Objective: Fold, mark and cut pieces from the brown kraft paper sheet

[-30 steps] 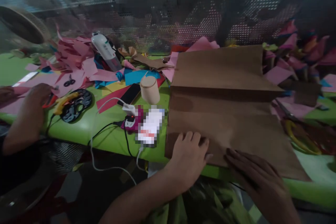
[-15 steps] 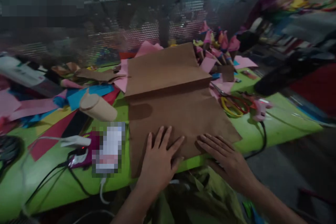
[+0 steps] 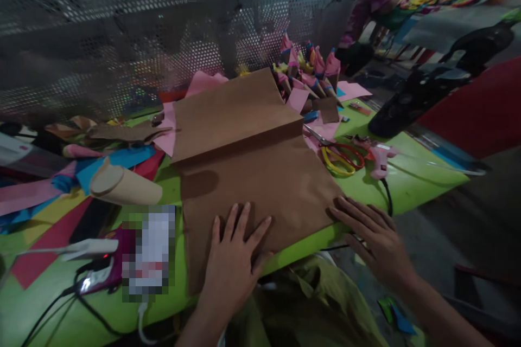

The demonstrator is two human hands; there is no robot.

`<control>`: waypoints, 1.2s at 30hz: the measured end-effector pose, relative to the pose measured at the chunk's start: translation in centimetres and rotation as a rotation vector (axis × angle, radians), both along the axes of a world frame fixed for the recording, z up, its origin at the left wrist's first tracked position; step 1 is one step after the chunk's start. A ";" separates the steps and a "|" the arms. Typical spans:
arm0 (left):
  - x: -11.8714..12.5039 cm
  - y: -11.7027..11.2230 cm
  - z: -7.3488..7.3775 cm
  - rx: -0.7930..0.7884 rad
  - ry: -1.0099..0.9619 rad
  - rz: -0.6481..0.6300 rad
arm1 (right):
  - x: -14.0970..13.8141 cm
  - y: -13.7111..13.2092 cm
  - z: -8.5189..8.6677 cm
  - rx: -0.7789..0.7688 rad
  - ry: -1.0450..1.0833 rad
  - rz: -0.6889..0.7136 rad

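A large sheet of brown paper (image 3: 260, 173) lies on the green table (image 3: 301, 244), with a crease across its middle and its far part raised. My left hand (image 3: 236, 252) presses flat on the sheet's near left part, fingers spread. At the near right corner, my right hand (image 3: 374, 233) has its fingers stretched out, the tips touching the paper's edge. Right of the sheet are scissors (image 3: 340, 160) with red and yellow handles and a pink glue gun (image 3: 381, 160). Nothing is held in either hand.
Left of the sheet stand a phone (image 3: 152, 249), a purple power strip (image 3: 103, 268) with cables, and a tipped beige cup (image 3: 126, 184). Coloured paper scraps (image 3: 49, 222) lie beyond. Small pink paper cones (image 3: 313, 68) are at the back, before a perforated metal screen (image 3: 142, 21).
My right hand has slid rightward along the near edge to the sheet's corner. My left hand stays flat on the paper. The camera view has shifted to the right.
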State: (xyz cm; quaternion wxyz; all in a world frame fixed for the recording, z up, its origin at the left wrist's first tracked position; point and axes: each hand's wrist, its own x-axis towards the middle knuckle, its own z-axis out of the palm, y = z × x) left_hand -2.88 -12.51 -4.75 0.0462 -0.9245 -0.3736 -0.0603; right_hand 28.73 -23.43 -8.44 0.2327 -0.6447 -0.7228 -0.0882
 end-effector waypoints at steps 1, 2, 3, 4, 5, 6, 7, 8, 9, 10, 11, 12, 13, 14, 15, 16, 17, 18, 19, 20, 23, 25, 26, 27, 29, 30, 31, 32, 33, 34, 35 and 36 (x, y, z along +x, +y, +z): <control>0.0 0.0 -0.1 0.000 -0.005 0.003 | 0.3 0.1 0.1 0.019 0.022 0.010; 0.0 0.0 -0.1 0.002 -0.009 0.006 | 0.6 0.3 0.1 0.044 0.044 0.013; 0.0 -0.1 -0.2 0.006 -0.014 0.008 | 0.8 0.4 0.1 0.070 0.063 0.008; 0.1 -0.1 -0.2 0.010 -0.017 0.008 | 1.0 0.5 0.1 0.097 0.081 -0.007; 0.1 -0.1 -0.3 0.013 -0.018 0.007 | 1.2 0.6 0.2 0.122 0.101 -0.037; 0.1 -0.1 -0.3 0.014 -0.018 0.007 | 1.3 0.7 0.3 0.144 0.126 -0.085; 0.1 -0.1 -0.3 0.016 -0.019 0.006 | 1.4 0.8 0.5 0.157 0.162 -0.149; 0.1 -0.1 -0.3 0.018 -0.020 0.005 | 1.5 0.9 0.8 0.152 0.215 -0.223; 0.1 -0.1 -0.3 0.017 -0.020 0.004 | 1.6 0.9 1.2 0.125 0.286 -0.295; 0.1 -0.1 -0.2 0.017 -0.022 0.005 | 1.7 1.1 1.6 0.080 0.370 -0.355; 0.1 0.0 -0.2 0.015 -0.023 0.007 | 1.9 1.2 2.0 0.014 0.464 -0.392; 0.1 0.0 -0.1 0.011 -0.025 0.006 | 2.0 1.4 2.3 -0.052 0.556 -0.402; 0.2 0.1 -0.1 0.005 -0.027 0.008 | 2.2 1.7 2.6 -0.113 0.637 -0.398; 0.2 0.1 -0.1 0.001 -0.032 0.008 | 2.3 1.9 2.7 -0.162 0.703 -0.392; 0.2 0.1 -0.1 -0.003 -0.038 0.008 | 2.5 2.2 2.8 -0.198 0.753 -0.393; 0.2 0.1 -0.1 -0.007 -0.043 0.009 | 2.6 2.5 2.8 -0.227 0.791 -0.401; 0.2 0.1 -0.1 -0.010 -0.046 0.010 | 2.8 2.7 2.8 -0.250 0.825 -0.412; 0.2 0.1 -0.1 -0.010 -0.049 0.011 | 2.9 3.0 2.9 -0.268 0.855 -0.425; 0.2 0.1 -0.1 -0.009 -0.049 0.014 | 3.0 3.2 3.0 -0.286 0.883 -0.431; 0.2 0.1 -0.2 -0.008 -0.049 0.017 | 3.0 3.5 3.3 -0.307 0.909 -0.431; 0.2 0.1 -0.2 -0.012 -0.049 0.020 | 3.0 4.1 4.4 -0.379 0.962 -0.413; 0.2 0.1 -0.2 -0.018 -0.049 0.020 | 3.0 4.5 5.2 -0.439 0.962 -0.398; 0.3 0.1 -0.2 -0.022 -0.051 0.021 | 3.1 4.6 5.5 -0.472 0.948 -0.388; 0.3 0.1 -0.3 -0.025 -0.052 0.021 | 3.2 4.7 5.7 -0.512 0.926 -0.372; 0.3 0.1 -0.3 -0.028 -0.051 0.019 | 3.4 4.9 6.0 -0.600 0.877 -0.327; 0.3 0.1 -0.3 -0.027 -0.051 0.017 | 3.6 4.9 6.0 -0.633 0.854 -0.306; 0.3 0.1 -0.4 -0.026 -0.050 0.014 | 3.7 5.0 6.0 -0.654 0.829 -0.291; 0.2 0.1 -0.4 -0.026 -0.051 0.010 | 3.9 5.0 6.0 -0.665 0.800 -0.283; 0.2 0.1 -0.4 -0.029 -0.054 0.009 | 3.9 5.1 5.9 -0.664 0.763 -0.282; 0.2 0.1 -0.4 -0.033 -0.057 0.009 | 4.0 5.1 5.8 -0.651 0.720 -0.284; 0.2 0.1 -0.4 -0.036 -0.062 0.009 | 4.0 5.1 5.8 -0.637 0.673 -0.287; 0.2 0.1 -0.4 -0.040 -0.066 0.010 | 3.9 5.1 5.8 -0.625 0.626 -0.289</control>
